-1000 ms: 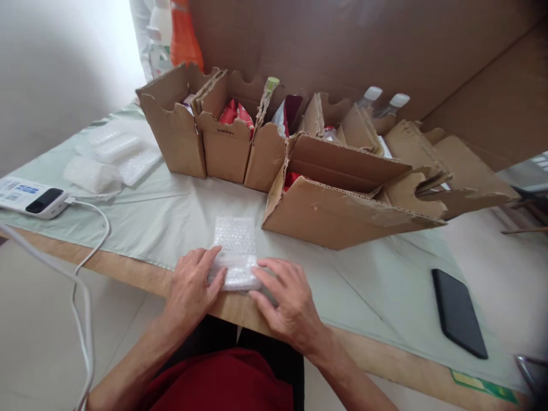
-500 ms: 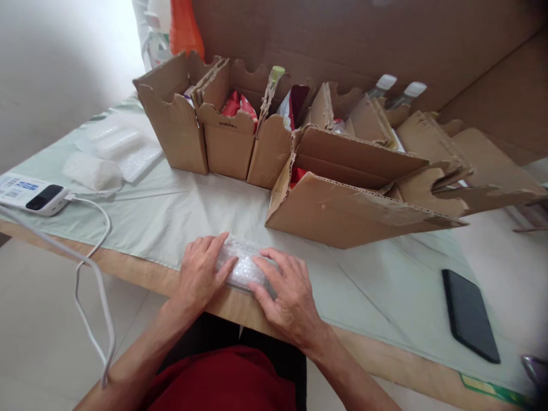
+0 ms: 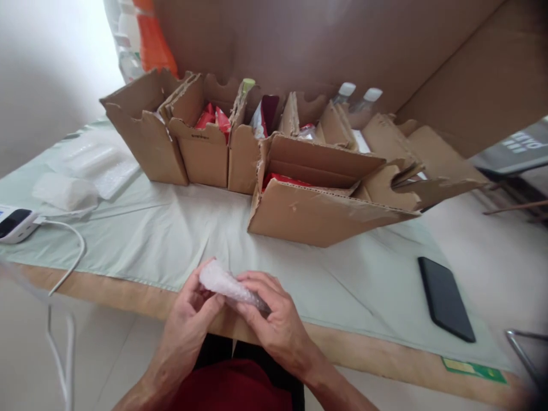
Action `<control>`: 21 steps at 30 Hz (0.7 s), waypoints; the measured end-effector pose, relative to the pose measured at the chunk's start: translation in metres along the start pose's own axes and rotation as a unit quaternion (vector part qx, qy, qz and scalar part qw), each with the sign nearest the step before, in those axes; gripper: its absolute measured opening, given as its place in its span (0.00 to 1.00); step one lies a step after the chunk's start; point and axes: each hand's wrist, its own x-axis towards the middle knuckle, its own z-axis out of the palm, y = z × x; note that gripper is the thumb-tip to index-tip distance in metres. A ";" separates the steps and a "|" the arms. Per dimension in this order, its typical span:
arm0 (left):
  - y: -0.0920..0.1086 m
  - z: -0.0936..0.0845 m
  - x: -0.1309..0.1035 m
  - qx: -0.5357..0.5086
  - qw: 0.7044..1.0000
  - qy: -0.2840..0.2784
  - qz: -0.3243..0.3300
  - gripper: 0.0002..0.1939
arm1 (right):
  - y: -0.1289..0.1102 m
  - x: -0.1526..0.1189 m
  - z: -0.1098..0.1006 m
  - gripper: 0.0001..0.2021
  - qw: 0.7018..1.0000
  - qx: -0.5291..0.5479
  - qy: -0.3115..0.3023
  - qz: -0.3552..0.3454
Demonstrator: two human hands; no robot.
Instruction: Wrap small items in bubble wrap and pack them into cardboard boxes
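- whatever's inside the bubble-wrap bundle (image 3: 226,285) is hidden; the wrap is too cloudy to see through
- left hand (image 3: 188,319) pinches one end, right hand (image 3: 274,319) is closed around the other — fingers cover that end
- bundle sits lifted between both hands, right over the table's (image 3: 171,228) near edge; phone (image 3: 445,298) lies well apart, toward the right

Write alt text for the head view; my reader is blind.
Both hands, left hand and right hand, hold a rolled bubble-wrap bundle over the table edge. Behind stand open cardboard boxes; a black phone lies to the right.
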 end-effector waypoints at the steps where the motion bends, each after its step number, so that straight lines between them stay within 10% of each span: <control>1: 0.001 0.005 0.001 0.017 1.000 -0.018 0.006 0.31 | 0.000 -0.005 -0.006 0.15 1.000 0.008 0.008 0.011; 4: 0.001 0.022 0.000 0.092 0.990 -0.072 0.076 0.23 | 0.003 -0.018 -0.028 0.30 0.993 0.085 -0.016 0.083; 7: 0.009 0.041 -0.002 0.194 0.952 -0.095 0.218 0.15 | 0.010 -0.025 -0.052 0.24 0.975 0.171 -0.055 0.128; 13: 0.076 0.080 0.040 0.354 0.787 0.040 0.505 0.35 | 0.021 -0.035 -0.101 0.10 0.989 0.091 0.010 0.112; 16: 0.104 0.094 0.074 0.418 0.722 0.101 0.541 0.27 | 0.013 -0.038 -0.135 0.07 0.998 0.038 0.017 0.057; 21: 0.094 0.097 0.079 0.413 0.724 0.076 0.546 0.10 | -0.006 -0.069 -0.207 0.11 0.977 0.019 0.211 0.022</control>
